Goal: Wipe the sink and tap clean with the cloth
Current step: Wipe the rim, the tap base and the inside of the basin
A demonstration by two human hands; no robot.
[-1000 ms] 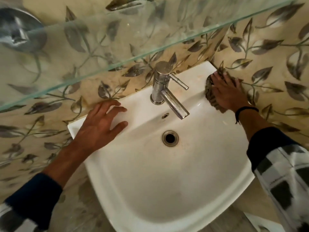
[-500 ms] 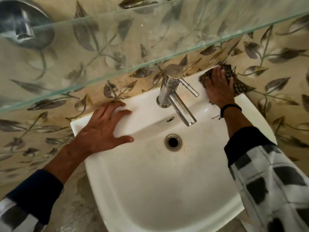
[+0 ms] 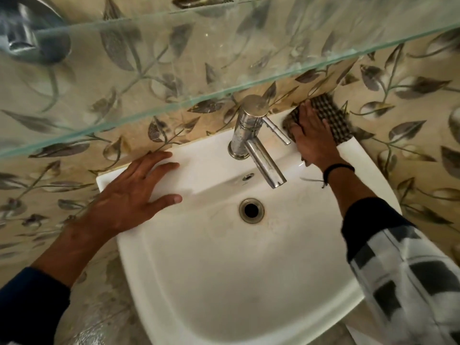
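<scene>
A white wall-mounted sink [image 3: 224, 282] fills the middle of the head view, with a chrome tap [image 3: 254, 135] at its back rim and a drain [image 3: 251, 210] below the spout. My right hand [image 3: 313, 138] presses flat on a dark checked cloth [image 3: 331, 118] at the sink's back right corner, just right of the tap lever. My left hand [image 3: 132, 195] rests flat with fingers spread on the sink's left rim. It holds nothing.
A glass shelf [image 3: 224, 95] juts out from the leaf-patterned tiled wall [image 3: 410, 95] just above the tap. A round chrome fitting [image 3: 27, 38] shows through the glass at top left.
My right hand has slid the cloth along the back rim from the right corner toward the tap. My left hand has stayed on the left rim.
</scene>
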